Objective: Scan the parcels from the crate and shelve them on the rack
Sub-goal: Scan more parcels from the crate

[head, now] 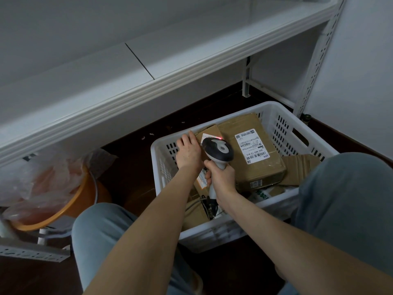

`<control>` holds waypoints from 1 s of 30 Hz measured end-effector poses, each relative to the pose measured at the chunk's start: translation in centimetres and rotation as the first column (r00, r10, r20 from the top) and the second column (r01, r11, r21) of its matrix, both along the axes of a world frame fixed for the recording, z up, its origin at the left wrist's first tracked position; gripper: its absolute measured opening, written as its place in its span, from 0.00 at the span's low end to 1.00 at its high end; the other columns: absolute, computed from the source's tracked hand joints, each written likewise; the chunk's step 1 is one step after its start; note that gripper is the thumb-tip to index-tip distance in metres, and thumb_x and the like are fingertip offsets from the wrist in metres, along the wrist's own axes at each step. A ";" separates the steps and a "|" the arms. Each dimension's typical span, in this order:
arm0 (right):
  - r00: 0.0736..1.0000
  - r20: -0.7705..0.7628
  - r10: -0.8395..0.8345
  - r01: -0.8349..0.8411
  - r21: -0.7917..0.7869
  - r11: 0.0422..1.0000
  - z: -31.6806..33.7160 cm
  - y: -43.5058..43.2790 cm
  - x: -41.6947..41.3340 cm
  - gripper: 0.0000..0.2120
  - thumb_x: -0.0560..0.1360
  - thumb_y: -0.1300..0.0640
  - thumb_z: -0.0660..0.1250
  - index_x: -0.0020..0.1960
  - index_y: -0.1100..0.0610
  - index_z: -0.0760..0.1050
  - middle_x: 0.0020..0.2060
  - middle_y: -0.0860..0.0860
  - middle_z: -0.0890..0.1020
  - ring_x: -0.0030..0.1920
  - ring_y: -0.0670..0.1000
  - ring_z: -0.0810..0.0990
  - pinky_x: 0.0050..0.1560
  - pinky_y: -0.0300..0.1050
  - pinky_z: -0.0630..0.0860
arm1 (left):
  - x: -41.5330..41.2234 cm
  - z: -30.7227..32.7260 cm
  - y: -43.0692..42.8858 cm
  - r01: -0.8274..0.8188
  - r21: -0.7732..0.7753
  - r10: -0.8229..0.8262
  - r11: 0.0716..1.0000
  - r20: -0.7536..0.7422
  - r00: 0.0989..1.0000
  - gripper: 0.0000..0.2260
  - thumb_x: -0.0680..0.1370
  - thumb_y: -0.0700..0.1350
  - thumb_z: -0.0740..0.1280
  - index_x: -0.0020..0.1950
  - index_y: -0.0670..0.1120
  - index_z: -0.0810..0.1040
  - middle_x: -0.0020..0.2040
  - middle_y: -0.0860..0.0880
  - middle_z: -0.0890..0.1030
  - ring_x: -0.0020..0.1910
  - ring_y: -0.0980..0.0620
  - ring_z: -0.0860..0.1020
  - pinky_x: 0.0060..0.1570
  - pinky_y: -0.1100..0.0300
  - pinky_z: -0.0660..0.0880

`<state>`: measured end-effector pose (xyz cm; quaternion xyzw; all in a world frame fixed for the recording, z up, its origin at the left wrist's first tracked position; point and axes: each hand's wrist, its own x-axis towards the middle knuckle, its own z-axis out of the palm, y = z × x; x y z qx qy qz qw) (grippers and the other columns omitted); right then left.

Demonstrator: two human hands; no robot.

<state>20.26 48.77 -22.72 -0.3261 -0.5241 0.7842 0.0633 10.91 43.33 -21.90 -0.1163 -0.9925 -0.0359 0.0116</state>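
The narrow parcel [209, 130] lies tilted in the white crate [282, 116], beside a larger parcel [265, 173]. The right hand [221, 177] has its grip clamped on the barcode scanner [218, 149] — the red light [220, 137] falls at the edge of the label [206, 136], so the read may fail. The left hand [188, 153] rests on the parcel's edge; whether its grip is closed I cannot tell — the parcel may slip.

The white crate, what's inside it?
The white crate holds cardboard parcels: a big parcel with a white label, a smaller parcel under the barcode scanner, and corrugated cardboard on the right. Whatever lies beneath them is covered.
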 end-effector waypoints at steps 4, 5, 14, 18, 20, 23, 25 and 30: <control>1.000 -0.015 0.006 -0.006 -0.016 1.000 -0.2 0.0 0.0 0.09 0.74 0.58 0.71 0.51 0.62 0.78 0.29 0.51 0.77 0.28 0.46 0.74 0.33 0.38 0.73 | -0.1 0.0 -0.1 0.000 0.004 0.000 1.000 -0.004 1.000 0.43 0.74 0.42 0.71 0.78 0.41 0.44 0.73 0.40 0.56 0.71 0.40 0.58 0.60 0.52 0.73; 1.000 -0.025 0.009 -0.010 -0.027 1.000 -0.2 0.0 0.0 0.09 0.74 0.58 0.71 0.50 0.62 0.78 0.28 0.51 0.77 0.28 0.46 0.74 0.33 0.38 0.73 | -0.2 -0.2 -0.2 0.003 0.001 -0.003 1.000 -0.013 1.000 0.44 0.74 0.43 0.71 0.78 0.42 0.43 0.73 0.40 0.56 0.71 0.40 0.58 0.61 0.51 0.72; 0.993 -0.021 -0.112 0.109 -0.133 0.985 -0.5 3.3 -0.1 0.09 0.75 0.58 0.70 0.53 0.60 0.76 0.28 0.51 0.77 0.27 0.47 0.74 0.31 0.40 0.72 | -2.5 0.6 -1.6 0.000 0.148 0.001 0.989 -0.010 1.000 0.42 0.72 0.46 0.73 0.78 0.44 0.50 0.71 0.43 0.61 0.71 0.44 0.60 0.67 0.51 0.69; 0.993 -0.032 -0.114 0.108 -0.131 0.985 -0.2 3.6 -0.3 0.06 0.75 0.58 0.70 0.51 0.59 0.76 0.27 0.50 0.77 0.26 0.46 0.73 0.31 0.41 0.72 | -3.7 1.9 -2.6 0.039 0.094 -0.044 0.995 0.053 0.998 0.48 0.71 0.51 0.75 0.79 0.46 0.44 0.72 0.41 0.56 0.72 0.41 0.58 0.70 0.48 0.65; 0.994 -0.036 -0.104 0.098 -0.134 0.986 -0.3 3.5 -0.3 0.05 0.75 0.58 0.70 0.49 0.57 0.75 0.28 0.50 0.77 0.27 0.47 0.74 0.32 0.41 0.72 | -3.4 1.1 -2.7 0.000 0.100 -0.013 0.995 0.125 0.992 0.53 0.68 0.56 0.76 0.79 0.48 0.41 0.74 0.40 0.54 0.74 0.40 0.56 0.71 0.44 0.62; 0.995 -0.024 -0.092 0.089 -0.118 0.989 -0.7 3.6 -0.5 0.06 0.75 0.57 0.70 0.50 0.57 0.76 0.29 0.50 0.78 0.29 0.47 0.74 0.33 0.40 0.72 | -2.6 -0.7 -2.1 -0.290 0.429 0.148 0.855 0.334 0.931 0.51 0.68 0.66 0.71 0.79 0.52 0.42 0.77 0.40 0.50 0.75 0.37 0.55 0.69 0.39 0.62; 0.996 -0.020 -0.082 0.080 -0.112 0.991 -0.9 3.8 -0.8 0.06 0.75 0.57 0.70 0.50 0.57 0.76 0.29 0.50 0.78 0.30 0.47 0.75 0.34 0.41 0.73 | -2.9 -1.3 -1.4 -0.604 0.596 0.263 0.529 0.562 0.784 0.47 0.70 0.70 0.64 0.79 0.49 0.46 0.76 0.38 0.55 0.72 0.35 0.61 0.68 0.38 0.64; 0.997 -0.012 -0.072 0.070 -0.096 0.993 -1.5 4.2 -1.2 0.06 0.75 0.58 0.70 0.49 0.59 0.77 0.28 0.50 0.77 0.29 0.47 0.75 0.34 0.41 0.73 | -3.1 -1.2 -1.1 -0.888 0.448 -0.042 0.104 0.894 0.446 0.29 0.72 0.63 0.67 0.63 0.43 0.70 0.56 0.40 0.75 0.55 0.41 0.74 0.61 0.44 0.71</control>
